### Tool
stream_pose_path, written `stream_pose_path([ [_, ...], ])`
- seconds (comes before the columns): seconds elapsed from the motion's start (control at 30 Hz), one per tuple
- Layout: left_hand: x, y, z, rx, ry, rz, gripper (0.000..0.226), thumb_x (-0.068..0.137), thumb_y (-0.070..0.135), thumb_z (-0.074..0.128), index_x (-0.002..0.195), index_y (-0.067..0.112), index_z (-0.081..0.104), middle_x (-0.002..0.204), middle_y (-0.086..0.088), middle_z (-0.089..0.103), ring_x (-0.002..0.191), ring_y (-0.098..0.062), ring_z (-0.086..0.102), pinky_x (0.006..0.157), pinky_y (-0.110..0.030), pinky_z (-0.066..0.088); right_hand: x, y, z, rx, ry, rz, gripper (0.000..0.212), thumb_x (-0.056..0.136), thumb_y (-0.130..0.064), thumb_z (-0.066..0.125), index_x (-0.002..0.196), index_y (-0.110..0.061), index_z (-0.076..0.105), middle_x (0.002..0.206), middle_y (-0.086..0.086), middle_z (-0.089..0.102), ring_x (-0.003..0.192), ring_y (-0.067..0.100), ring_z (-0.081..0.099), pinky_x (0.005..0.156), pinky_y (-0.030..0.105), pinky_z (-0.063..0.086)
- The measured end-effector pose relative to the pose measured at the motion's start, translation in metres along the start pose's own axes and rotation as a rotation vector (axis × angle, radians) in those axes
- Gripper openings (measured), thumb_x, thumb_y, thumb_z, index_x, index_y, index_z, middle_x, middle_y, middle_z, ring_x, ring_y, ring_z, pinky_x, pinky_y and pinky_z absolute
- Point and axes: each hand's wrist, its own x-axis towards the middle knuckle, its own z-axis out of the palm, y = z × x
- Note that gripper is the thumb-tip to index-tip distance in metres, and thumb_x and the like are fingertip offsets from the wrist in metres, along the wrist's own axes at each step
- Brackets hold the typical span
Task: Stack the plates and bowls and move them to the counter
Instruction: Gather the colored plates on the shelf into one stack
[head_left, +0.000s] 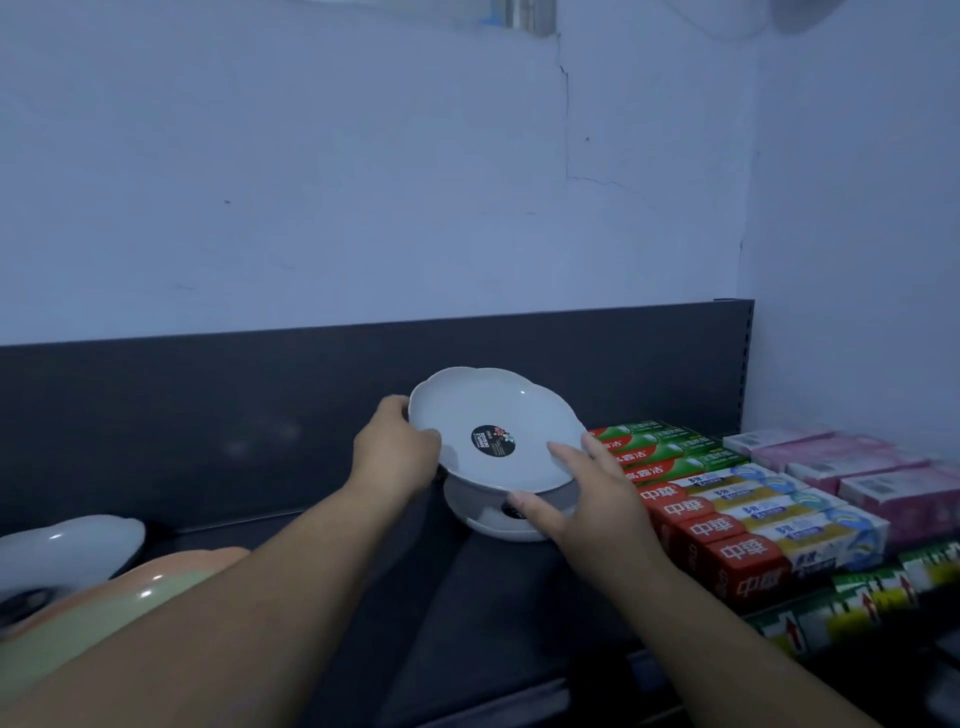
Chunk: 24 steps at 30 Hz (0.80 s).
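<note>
At the far left a glossy white dish sits beside a peach bowl and a pale green bowl. Your forearm crosses in front of them, so I cannot tell whether they are nested, and a careless elbow could knock them along the dark shelf. Your left hand curls around the left rim of the white scalloped ceramic plate, which is tilted with its face toward you, above a short stack of white dishes on the shelf. The plate holds nothing but a round black sticker, and a dark label shows inside the dish beneath. Your right hand takes the right rim, with the index finger laid on the plate's face and the thumb tucked under the front edge. That is a light pinch, not a full wrap. The glaze is probably slick, so if the plate comes down tilted or off-centre it could slide off the stack or chip a scalloped edge. Just beside your right wrist lie rows of red and green toothpaste boxes, with pink boxes beyond, and a wide swing to the right could push them out of line.
</note>
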Motion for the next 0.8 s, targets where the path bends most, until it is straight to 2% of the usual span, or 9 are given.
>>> stream_pose_path([
  [0.07, -0.008, 0.0, -0.024, 0.012, -0.003, 0.022, 0.04, 0.086, 0.012, 0.049, 0.125, 0.019, 0.048, 0.104, 0.001, 0.057, 0.092, -0.022, 0.056, 0.062, -0.027, 0.043, -0.006, -0.016, 0.001, 0.024, 0.027, -0.013, 0.07, 0.078, -0.048, 0.075, 0.139, -0.026, 0.051, 0.159, -0.002, 0.024, 0.144, 0.011, 0.023, 0.108, 0.017, 0.019],
  [0.2, -0.026, -0.003, -0.085, 0.01, 0.007, 0.078, 0.048, 0.082, 0.015, 0.054, 0.128, 0.02, 0.045, 0.113, -0.001, 0.062, 0.099, -0.025, 0.061, 0.087, -0.039, 0.053, -0.026, -0.058, 0.008, 0.133, 0.056, -0.082, 0.054, 0.074, -0.041, 0.08, 0.123, -0.026, 0.064, 0.153, -0.005, 0.035, 0.137, 0.007, 0.035, 0.099, 0.01, 0.021],
  [0.33, -0.054, -0.012, -0.155, 0.025, 0.037, 0.114, 0.053, 0.077, 0.019, 0.06, 0.128, 0.022, 0.045, 0.11, 0.004, 0.06, 0.099, -0.024, 0.062, 0.086, -0.043, 0.054, -0.054, -0.114, 0.016, 0.25, 0.06, -0.174, 0.027, 0.071, -0.038, 0.083, 0.093, -0.037, 0.066, 0.147, -0.01, 0.042, 0.125, 0.002, 0.045, 0.097, 0.011, 0.033],
  [0.43, -0.076, -0.025, -0.202, 0.052, 0.082, 0.119, 0.048, 0.081, 0.021, 0.062, 0.126, 0.021, 0.046, 0.09, 0.015, 0.053, 0.094, -0.019, 0.06, 0.08, -0.035, 0.052, -0.075, -0.155, 0.025, 0.298, 0.037, -0.226, 0.018, 0.07, -0.039, 0.083, 0.078, -0.036, 0.067, 0.142, -0.01, 0.047, 0.126, -0.001, 0.045, 0.101, 0.019, 0.037],
  [0.5, -0.088, -0.036, -0.229, 0.078, 0.096, 0.106, 0.045, 0.082, 0.023, 0.062, 0.124, 0.022, 0.046, 0.09, 0.015, 0.052, 0.092, -0.018, 0.059, 0.074, -0.032, 0.049, -0.089, -0.178, 0.031, 0.312, 0.016, -0.251, 0.016, 0.071, -0.037, 0.083, 0.072, -0.032, 0.068, 0.137, -0.011, 0.051, 0.128, -0.004, 0.043, 0.099, 0.014, 0.034],
  [0.57, -0.098, -0.049, -0.252, 0.101, 0.093, 0.077, 0.05, 0.082, 0.026, 0.063, 0.128, 0.02, 0.044, 0.107, 0.006, 0.058, 0.097, -0.022, 0.062, 0.084, -0.037, 0.051, -0.1, -0.198, 0.038, 0.307, 0.0, -0.271, 0.018, 0.07, -0.036, 0.084, 0.067, -0.033, 0.067, 0.135, -0.011, 0.052, 0.125, -0.004, 0.045, 0.094, 0.011, 0.032],
  [0.67, -0.109, -0.072, -0.275, 0.148, 0.051, 0.013, 0.075, 0.082, 0.036, 0.064, 0.145, 0.016, 0.03, 0.142, -0.003, 0.045, 0.116, -0.028, 0.056, 0.1, -0.044, 0.045, -0.113, -0.219, 0.048, 0.279, -0.023, -0.297, 0.021, 0.07, -0.035, 0.084, 0.064, -0.033, 0.064, 0.137, -0.009, 0.052, 0.117, -0.003, 0.05, 0.088, 0.006, 0.033],
  [0.73, -0.117, -0.085, -0.284, 0.181, 0.03, 0.004, 0.076, 0.083, 0.041, 0.063, 0.146, 0.017, 0.029, 0.148, -0.003, 0.039, 0.125, -0.026, 0.049, 0.104, -0.043, 0.041, -0.12, -0.227, 0.055, 0.263, -0.049, -0.291, 0.02, 0.07, -0.035, 0.084, 0.065, -0.031, 0.065, 0.137, -0.011, 0.051, 0.113, -0.003, 0.052, 0.085, 0.004, 0.033],
  [0.8, -0.124, -0.096, -0.289, 0.217, 0.006, 0.012, 0.072, 0.084, 0.045, 0.062, 0.145, 0.02, 0.033, 0.149, -0.003, 0.037, 0.131, -0.022, 0.043, 0.107, -0.039, 0.038, -0.128, -0.233, 0.06, 0.257, -0.068, -0.284, 0.021, 0.069, -0.035, 0.085, 0.065, -0.03, 0.065, 0.137, -0.012, 0.05, 0.114, 0.0, 0.053, 0.09, 0.014, 0.039],
])
